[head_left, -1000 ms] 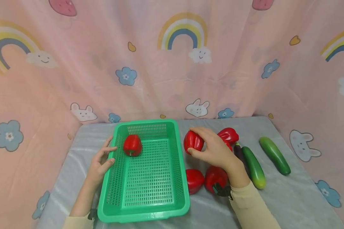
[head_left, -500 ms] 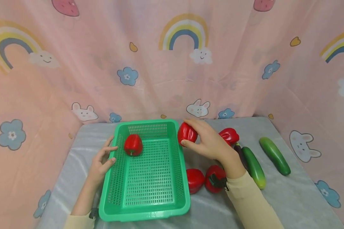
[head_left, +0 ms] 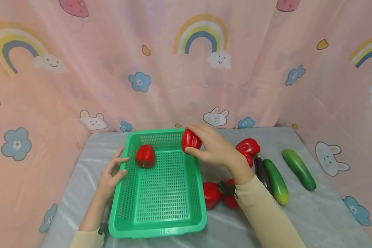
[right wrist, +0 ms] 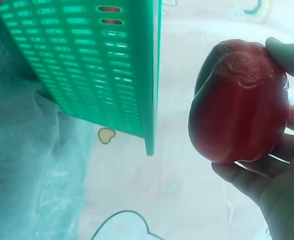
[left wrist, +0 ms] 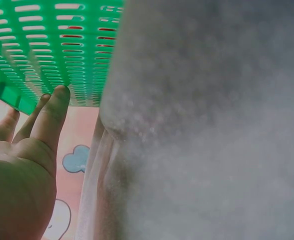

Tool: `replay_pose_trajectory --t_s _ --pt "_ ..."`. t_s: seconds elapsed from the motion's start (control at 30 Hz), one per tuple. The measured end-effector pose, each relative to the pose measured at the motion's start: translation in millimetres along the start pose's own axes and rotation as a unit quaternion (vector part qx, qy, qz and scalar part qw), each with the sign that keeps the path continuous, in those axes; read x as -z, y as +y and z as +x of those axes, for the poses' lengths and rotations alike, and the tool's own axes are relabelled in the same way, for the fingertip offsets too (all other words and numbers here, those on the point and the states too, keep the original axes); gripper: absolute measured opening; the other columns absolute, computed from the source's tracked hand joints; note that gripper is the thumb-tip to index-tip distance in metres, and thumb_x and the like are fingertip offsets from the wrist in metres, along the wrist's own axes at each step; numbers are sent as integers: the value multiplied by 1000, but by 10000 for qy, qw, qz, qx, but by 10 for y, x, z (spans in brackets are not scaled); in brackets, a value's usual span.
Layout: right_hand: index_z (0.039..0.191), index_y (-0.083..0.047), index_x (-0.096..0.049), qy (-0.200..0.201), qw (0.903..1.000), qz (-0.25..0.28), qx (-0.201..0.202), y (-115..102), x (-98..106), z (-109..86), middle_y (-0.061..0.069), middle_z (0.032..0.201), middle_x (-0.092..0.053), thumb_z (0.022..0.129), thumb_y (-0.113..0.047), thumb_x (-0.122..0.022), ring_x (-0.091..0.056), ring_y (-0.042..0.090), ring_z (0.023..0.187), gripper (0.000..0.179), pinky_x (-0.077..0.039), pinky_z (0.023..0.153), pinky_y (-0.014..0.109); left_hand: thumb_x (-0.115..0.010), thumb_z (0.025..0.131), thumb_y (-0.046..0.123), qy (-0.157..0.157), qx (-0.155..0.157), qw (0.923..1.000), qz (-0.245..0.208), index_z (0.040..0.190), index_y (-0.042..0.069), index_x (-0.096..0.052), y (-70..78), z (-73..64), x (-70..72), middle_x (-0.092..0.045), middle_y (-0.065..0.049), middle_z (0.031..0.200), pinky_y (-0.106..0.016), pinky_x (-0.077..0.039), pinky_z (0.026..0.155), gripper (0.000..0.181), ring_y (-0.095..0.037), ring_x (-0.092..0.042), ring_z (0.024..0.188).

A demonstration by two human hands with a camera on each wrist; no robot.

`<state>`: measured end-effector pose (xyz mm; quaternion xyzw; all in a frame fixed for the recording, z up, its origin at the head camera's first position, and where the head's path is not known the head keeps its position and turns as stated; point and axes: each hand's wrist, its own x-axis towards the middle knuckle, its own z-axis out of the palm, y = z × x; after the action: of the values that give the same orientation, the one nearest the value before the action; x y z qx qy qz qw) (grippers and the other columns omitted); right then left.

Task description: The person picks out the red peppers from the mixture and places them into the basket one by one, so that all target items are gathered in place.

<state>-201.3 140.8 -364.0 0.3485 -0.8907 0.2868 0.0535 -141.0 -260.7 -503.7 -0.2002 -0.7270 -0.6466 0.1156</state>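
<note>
My right hand (head_left: 210, 146) grips a red bell pepper (head_left: 190, 140) at the right rim of the green basket (head_left: 157, 232), near its far corner. In the right wrist view this pepper (right wrist: 239, 105) sits between thumb and fingers, above the level of the basket's rim (right wrist: 149, 75). A second red bell pepper (head_left: 145, 156) lies inside the basket at the far left. At the left side of the basket is my left hand (head_left: 109, 175), fingers spread and relaxed, fingertips at the rim. The left wrist view shows those fingers (left wrist: 49, 117) against the slotted wall (left wrist: 62, 55).
Right of the basket lie red peppers (head_left: 212, 195), one partly behind my sleeve, and more red peppers (head_left: 248, 147) farther back. Beside them are a dark eggplant (head_left: 262, 174), a green cucumber (head_left: 276, 182) and another cucumber (head_left: 299, 168). A patterned curtain (head_left: 173, 93) backs the grey table (head_left: 325, 220).
My right hand has carried the bell pepper left and slightly up, from beside the basket to over its right rim. The left hand has stayed at the basket's left side.
</note>
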Motion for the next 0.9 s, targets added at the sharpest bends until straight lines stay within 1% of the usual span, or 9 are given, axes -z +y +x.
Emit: replay_pose_trajectory --t_s 0.27,0.43,0.57,0.7,0.9 --pt "164 -14 -49 -105 9998 -22 154 -69 -19 155 7 157 -57 99 -44 -76 -53 29 140 77 -63 92 47 -59 99 -15 2 -9 10000 58 134 -18 -58 2 16 -8 -28 -25 176 -19 -33 119 35 -11 -33 159" --pt "162 -8 -50 -234 9995 -78 197 -142 -51 252 11 156 -57 97 -44 -76 -54 31 139 78 -63 91 48 -58 99 -16 14 27 10000 25 133 -19 -58 4 -1 0 -27 -25 176 -19 -33 119 35 -10 -33 159" --pt "160 -5 -51 -229 9993 -36 297 -176 -76 332 13 156 -57 98 -41 -74 -53 33 140 76 -61 96 49 -58 99 -15 21 41 10000 67 134 -18 -58 4 -4 6 -28 -24 176 -19 -32 119 35 -11 -33 159" --pt "160 -5 -51 -232 9993 -19 309 -201 -101 401 13 154 -58 98 -41 -74 -54 31 139 75 -60 97 48 -59 99 -15 21 2 10000 89 133 -18 -58 4 6 5 -28 -25 176 -19 -32 120 35 -12 -33 159" --pt "159 -6 -52 -263 9992 29 284 -255 -138 498 11 150 -60 98 -40 -76 -56 30 134 73 -62 93 45 -58 98 -17 26 -41 10000 40 132 -20 -57 -3 10 4 -28 -27 175 -19 -32 120 35 -13 -33 159"
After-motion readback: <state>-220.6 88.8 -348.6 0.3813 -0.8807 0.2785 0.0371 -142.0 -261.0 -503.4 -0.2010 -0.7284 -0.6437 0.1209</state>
